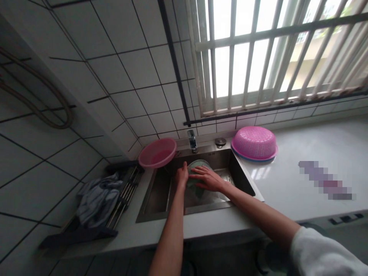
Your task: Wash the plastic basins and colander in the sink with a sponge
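Both my hands are down in the steel sink (155,199). My left hand (182,175) grips the left edge of a pale green bowl-shaped dish (198,165) that stands tilted under the tap (192,141). My right hand (207,178) lies across the dish with fingers stretched, pressing a green cloth (193,185) against it. The lower part of the dish is hidden by my hands.
A pink basin (157,152) sits on the sink's back left corner. An upturned pink colander (254,143) rests on the white counter (316,153) to the right. A grey-blue cloth (97,199) lies on a dark rack (120,199) at left. A barred window is above.
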Demonstrator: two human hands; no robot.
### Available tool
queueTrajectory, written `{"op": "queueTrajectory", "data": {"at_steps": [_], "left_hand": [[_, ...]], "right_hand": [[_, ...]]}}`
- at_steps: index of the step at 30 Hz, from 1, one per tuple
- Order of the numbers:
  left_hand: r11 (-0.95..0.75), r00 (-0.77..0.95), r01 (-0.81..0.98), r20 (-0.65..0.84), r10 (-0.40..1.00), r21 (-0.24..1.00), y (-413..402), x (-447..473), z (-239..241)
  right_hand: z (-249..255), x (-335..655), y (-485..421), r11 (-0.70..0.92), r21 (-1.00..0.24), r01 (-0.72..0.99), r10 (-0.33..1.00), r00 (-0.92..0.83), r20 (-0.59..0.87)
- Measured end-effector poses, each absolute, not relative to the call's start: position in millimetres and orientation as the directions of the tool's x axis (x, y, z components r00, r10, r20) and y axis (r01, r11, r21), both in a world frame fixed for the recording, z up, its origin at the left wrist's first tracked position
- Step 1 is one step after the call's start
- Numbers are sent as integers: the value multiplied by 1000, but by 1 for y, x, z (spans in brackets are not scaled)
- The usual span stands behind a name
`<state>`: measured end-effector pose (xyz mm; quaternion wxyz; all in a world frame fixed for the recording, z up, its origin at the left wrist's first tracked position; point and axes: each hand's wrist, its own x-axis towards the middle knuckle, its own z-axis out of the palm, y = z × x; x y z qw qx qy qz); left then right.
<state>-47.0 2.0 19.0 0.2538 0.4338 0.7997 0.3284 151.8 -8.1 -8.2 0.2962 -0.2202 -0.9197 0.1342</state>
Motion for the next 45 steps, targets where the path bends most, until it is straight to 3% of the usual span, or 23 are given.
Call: {"op": "queueTrajectory", "data": {"at_steps": [5,7,9,11,13,15,17,21,23,25,29,31,34,37,39,42,45], "left_hand": [[317,-461,317,-146,875,894,6,-45,11],[299,-420,255,-174,891,920,6,-42,8],[304,-374,223,-207,904,926,7,-42,5],[297,-362,199,-212,908,934,7,-43,2],[279,-381,186,-193,905,942,8,-45,1],[272,-402,192,-177,898,943,8,-46,0],[276,-390,196,-183,902,941,8,-45,-1],[291,-331,195,-216,919,937,8,-42,-3],[304,-329,199,-229,916,931,9,-41,-4],[312,-336,194,-236,912,930,9,-41,-3],[275,-361,196,-192,913,941,8,-43,-1],[263,-372,202,-175,912,943,7,-42,0],[270,-330,195,-196,923,943,5,-40,-1],[285,-284,182,-227,931,941,3,-39,-3],[290,-285,171,-234,929,942,4,-38,-3],[290,-282,164,-237,930,943,4,-40,-1],[277,-316,195,-207,926,941,4,-41,1]], "right_hand": [[-22,179,26,603,-677,423,796,-378,473],[-25,183,29,530,-711,463,848,-305,434],[-23,177,21,590,-637,497,807,-379,452],[-17,164,5,734,-483,478,679,-548,488],[-9,150,-11,865,-336,372,498,-716,490],[-4,144,-17,923,-267,276,376,-793,480],[-5,149,-9,911,-299,282,402,-764,505],[-19,176,25,656,-591,469,754,-419,506],[-24,184,32,551,-660,511,834,-313,455],[-24,179,24,599,-598,533,800,-370,471],[-10,152,-9,872,-296,391,490,-713,502],[-5,145,-16,918,-244,314,395,-780,484],[-9,156,-2,851,-364,377,522,-674,523],[-21,177,23,639,-607,473,769,-399,499],[-25,183,30,535,-682,499,845,-295,447],[-18,174,15,618,-572,540,786,-407,465],[-3,154,-13,843,-341,415,536,-697,476]]}}
